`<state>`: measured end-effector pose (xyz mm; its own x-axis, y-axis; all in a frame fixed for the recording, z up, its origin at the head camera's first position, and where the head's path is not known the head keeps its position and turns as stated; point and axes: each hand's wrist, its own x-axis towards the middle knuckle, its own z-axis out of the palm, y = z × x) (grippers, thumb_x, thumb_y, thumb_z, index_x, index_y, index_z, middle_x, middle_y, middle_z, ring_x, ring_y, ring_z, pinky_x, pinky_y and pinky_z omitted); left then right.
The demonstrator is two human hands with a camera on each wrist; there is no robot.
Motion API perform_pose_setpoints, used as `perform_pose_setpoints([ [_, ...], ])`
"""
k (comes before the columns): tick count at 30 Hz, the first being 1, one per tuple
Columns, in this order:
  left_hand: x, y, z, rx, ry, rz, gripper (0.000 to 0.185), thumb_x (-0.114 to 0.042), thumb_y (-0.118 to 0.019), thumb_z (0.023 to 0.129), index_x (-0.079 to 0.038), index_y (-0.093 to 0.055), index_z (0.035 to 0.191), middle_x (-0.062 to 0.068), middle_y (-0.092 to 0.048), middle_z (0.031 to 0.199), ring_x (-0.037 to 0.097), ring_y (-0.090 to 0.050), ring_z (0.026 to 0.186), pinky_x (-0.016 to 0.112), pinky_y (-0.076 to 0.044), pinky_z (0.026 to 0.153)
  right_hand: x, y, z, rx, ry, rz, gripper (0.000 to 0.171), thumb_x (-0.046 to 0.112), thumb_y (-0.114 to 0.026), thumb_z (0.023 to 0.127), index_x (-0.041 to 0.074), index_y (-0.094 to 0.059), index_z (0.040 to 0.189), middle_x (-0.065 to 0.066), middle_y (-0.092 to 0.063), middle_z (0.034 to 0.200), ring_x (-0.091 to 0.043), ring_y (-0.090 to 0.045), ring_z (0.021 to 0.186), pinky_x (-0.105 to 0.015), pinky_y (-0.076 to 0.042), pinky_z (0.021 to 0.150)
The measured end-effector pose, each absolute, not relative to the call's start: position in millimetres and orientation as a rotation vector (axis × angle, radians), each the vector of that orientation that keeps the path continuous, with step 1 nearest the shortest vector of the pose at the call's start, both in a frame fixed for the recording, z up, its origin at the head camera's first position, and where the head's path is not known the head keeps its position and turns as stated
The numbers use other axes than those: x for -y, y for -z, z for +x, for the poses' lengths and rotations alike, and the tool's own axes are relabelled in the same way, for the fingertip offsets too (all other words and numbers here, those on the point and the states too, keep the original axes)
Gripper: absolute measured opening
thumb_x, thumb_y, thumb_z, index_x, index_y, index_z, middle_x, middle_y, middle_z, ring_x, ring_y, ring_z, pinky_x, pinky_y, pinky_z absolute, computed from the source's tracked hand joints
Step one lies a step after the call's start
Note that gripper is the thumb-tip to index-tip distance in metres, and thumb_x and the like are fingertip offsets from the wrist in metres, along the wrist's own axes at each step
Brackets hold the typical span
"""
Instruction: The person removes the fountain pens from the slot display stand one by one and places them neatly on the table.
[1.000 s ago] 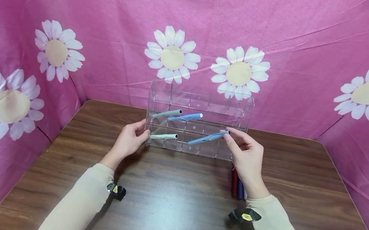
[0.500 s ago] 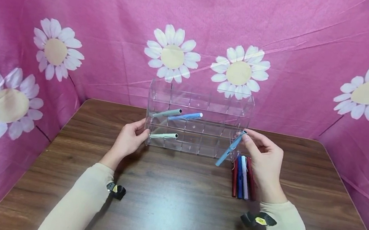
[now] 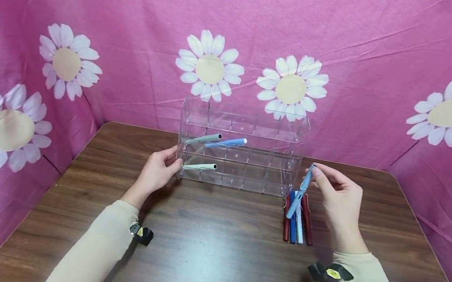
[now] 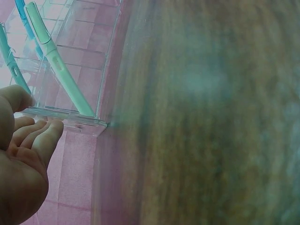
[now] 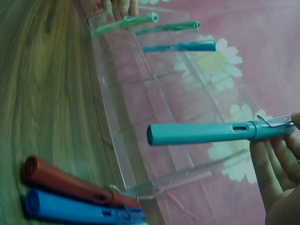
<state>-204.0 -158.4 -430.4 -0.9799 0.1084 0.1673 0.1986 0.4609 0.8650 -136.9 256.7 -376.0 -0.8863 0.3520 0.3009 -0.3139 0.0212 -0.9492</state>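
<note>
A clear acrylic rack (image 3: pixel 244 129) with small compartments stands at the back of the brown table (image 3: pixel 212 252). Three pens stick out of its left compartments: a grey-green one (image 3: pixel 205 139), a blue one (image 3: pixel 227 142) and a pale green one (image 3: pixel 201 166). My left hand (image 3: pixel 158 170) holds the rack's left end (image 4: pixel 70 123). My right hand (image 3: pixel 336 192) pinches the cap end of a light blue pen (image 3: pixel 299 192), tilted, just right of the rack above a row of pens. In the right wrist view this pen (image 5: pixel 211 132) hangs clear of the rack (image 5: pixel 140 122).
Several pens lie side by side on the table at the rack's front right corner: a dark red one (image 3: pixel 286 223), a blue one (image 3: pixel 292 229), a white one (image 3: pixel 299 230) and another red one (image 3: pixel 308 219). Pink daisy-print cloth (image 3: pixel 348 43) walls the table's back and sides.
My right hand has drawn the light blue pen out from the rack's lower row and carried it rightward, tilting it more upright over the pens on the table. The left hand has stayed put.
</note>
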Motion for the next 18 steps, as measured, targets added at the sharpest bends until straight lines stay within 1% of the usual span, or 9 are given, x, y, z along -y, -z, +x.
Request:
perform_pose_setpoints([
  [6, 158.6, 429.4, -203.4, 2.610, 1.553, -0.269, 0.051, -0.003, -0.062, 0.102, 0.002, -0.057, 0.153, 0.026, -0.071, 0.135, 0.032, -0.070, 0.123, 0.044, -0.058, 0.106, -270.4, 380.9, -137.9, 1.884, -1.929, -0.141, 0.024, 0.004, -0.077, 0.098, -0.012, -0.078, 0.116, 0.005, -0.084, 0.085, -0.004, -0.076, 0.073, -0.018, -0.063, 0.069],
  [10, 158.5, 429.2, -203.2, 2.610, 1.549, -0.265, 0.051, -0.003, -0.063, 0.102, 0.002, -0.058, 0.152, 0.025, -0.071, 0.135, 0.031, -0.070, 0.123, 0.043, -0.058, 0.106, -277.6, 383.8, -138.0, 1.927, -1.924, -0.166, 0.022, 0.006, -0.078, 0.098, -0.008, -0.080, 0.115, 0.008, -0.083, 0.084, -0.002, -0.075, 0.073, -0.016, -0.062, 0.069],
  [15, 158.5, 428.7, -203.0, 2.611, 1.539, -0.264, 0.051, -0.004, -0.063, 0.102, 0.001, -0.058, 0.153, 0.024, -0.071, 0.135, 0.031, -0.071, 0.122, 0.042, -0.058, 0.106, -285.7, 389.4, -138.6, 2.004, -1.884, -0.207, 0.012, 0.008, -0.079, 0.097, 0.004, -0.084, 0.107, 0.012, -0.082, 0.083, -0.001, -0.073, 0.069, -0.014, -0.059, 0.067],
  [18, 158.7, 428.7, -202.8, 2.607, 1.544, -0.264, 0.051, -0.003, -0.063, 0.102, 0.002, -0.058, 0.152, 0.025, -0.071, 0.135, 0.031, -0.070, 0.122, 0.043, -0.058, 0.106, -292.2, 393.9, -139.9, 2.078, -1.850, -0.249, 0.010, 0.012, -0.080, 0.098, 0.011, -0.086, 0.105, 0.016, -0.081, 0.082, 0.001, -0.072, 0.070, -0.013, -0.059, 0.068],
])
